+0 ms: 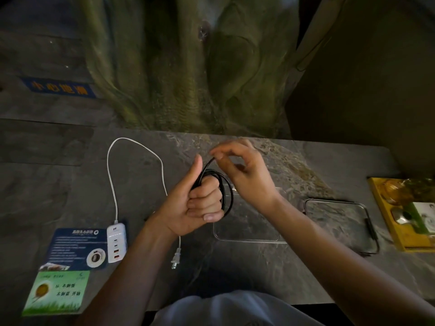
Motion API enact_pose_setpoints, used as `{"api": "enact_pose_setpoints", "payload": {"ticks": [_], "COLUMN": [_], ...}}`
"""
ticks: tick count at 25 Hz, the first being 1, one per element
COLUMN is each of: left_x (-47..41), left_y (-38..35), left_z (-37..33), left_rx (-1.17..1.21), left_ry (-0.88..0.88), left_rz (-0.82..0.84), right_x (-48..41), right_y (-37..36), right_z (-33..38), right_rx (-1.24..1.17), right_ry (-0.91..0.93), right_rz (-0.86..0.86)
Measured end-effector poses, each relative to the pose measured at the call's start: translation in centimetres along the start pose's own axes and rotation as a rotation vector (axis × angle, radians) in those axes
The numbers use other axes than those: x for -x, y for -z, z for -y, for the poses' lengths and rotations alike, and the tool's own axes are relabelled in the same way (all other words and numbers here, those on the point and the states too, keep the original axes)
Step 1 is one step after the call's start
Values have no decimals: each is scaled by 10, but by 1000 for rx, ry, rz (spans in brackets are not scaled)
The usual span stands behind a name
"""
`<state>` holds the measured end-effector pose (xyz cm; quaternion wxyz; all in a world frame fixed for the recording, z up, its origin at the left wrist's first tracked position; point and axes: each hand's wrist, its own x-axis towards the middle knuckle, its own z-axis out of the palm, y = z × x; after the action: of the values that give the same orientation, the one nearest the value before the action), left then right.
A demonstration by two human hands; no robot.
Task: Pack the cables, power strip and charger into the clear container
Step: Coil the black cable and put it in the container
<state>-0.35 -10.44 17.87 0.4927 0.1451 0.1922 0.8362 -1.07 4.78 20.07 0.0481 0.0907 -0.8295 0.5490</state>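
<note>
My left hand (196,203) is closed around a coiled black cable (227,191), thumb up, above the middle of the stone table. My right hand (242,170) pinches the cable's free end between thumb and fingertips just above the coil. The clear container (247,236) lies on the table directly under and behind both hands, partly hidden by them. To the left lies the white power strip (116,242) with its USB ports facing up. Its white cord (113,175) loops toward the far edge and comes back to a two-pin plug (176,258) near my left forearm.
The container's clear lid (341,224) with dark clips lies to the right. A yellow box (409,215) sits at the far right edge. A blue card (77,250) and a green card (57,292) lie at the front left. A rocky wall rises behind the table.
</note>
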Motion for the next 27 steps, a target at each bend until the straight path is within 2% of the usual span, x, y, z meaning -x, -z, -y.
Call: {"api": "enact_pose_setpoints", "payload": {"ticks": [3,6,8,11,15,18,23,27], "left_x": [4,4,3,3,2,2,1,3], "left_y": [3,4,6,10,14,20,26,26], "left_z": [-1,-1,-1,-1,1,1,5,14], "left_rx": [76,135,150,163,147,-7,-509,-698], "left_ry": [7,-2,-11,1,9,-5,-134,-259], "left_rz": [55,116,125,151,141,-39,-644,-718], "right_x": [6,13,17,21,24,25,30,31], "right_y": [7,14,18,17,9,4,3,3], "right_z": [4,7,6,4,-1,-6,-17,-22], "right_rx": [12,-118,-221,-328,-440,-432,-360,-302], "right_ry": [90,19,-28,-85,-167,-191,-199,-180], "right_rz": [91,357,468,451,326,231,81,52]}}
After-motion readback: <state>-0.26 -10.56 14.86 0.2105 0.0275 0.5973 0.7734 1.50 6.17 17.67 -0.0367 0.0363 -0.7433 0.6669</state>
